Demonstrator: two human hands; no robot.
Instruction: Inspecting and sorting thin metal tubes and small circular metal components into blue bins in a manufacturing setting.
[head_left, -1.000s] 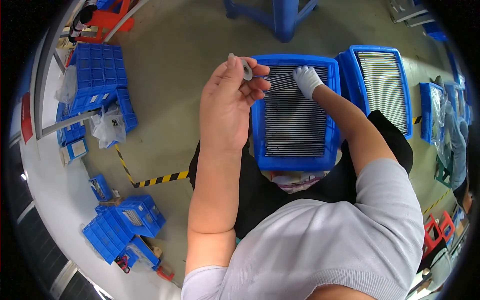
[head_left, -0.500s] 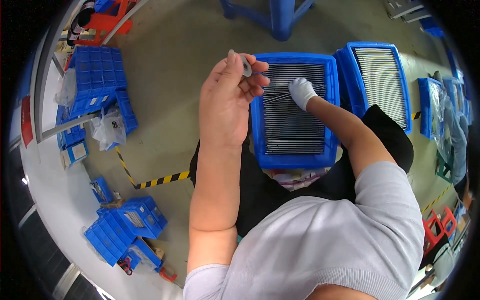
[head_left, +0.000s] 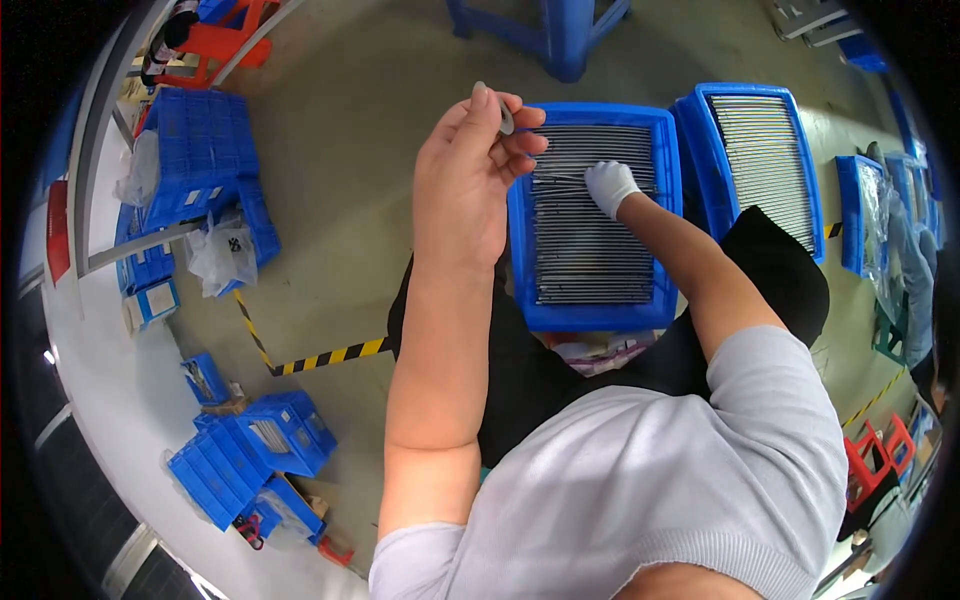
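Note:
My bare left hand (head_left: 468,160) is raised beside the left edge of a blue plastic crate (head_left: 600,318). Its thumb and fingers pinch a small grey ring (head_left: 506,119), now seen nearly edge-on. Thin dark metal rods (head_left: 592,262) lie crosswise in the crate, packed side by side. In a white glove, my right hand (head_left: 610,188) reaches down onto the upper part of these rods. Its fingers are curled closed at a rod lying slightly askew; the fingertips are partly hidden.
A second blue crate (head_left: 708,165) of lighter rods stands to the right. Beyond the near crate are a blue stool's legs (head_left: 565,45). Stacked blue crates (head_left: 205,150) and a plastic bag (head_left: 222,255) are at left. Black-and-yellow tape (head_left: 330,361) marks the floor.
My left hand has shifted slightly right and away from me, and the ring has turned more edge-on. My right hand has moved slightly right; the rods beside it lie less slanted.

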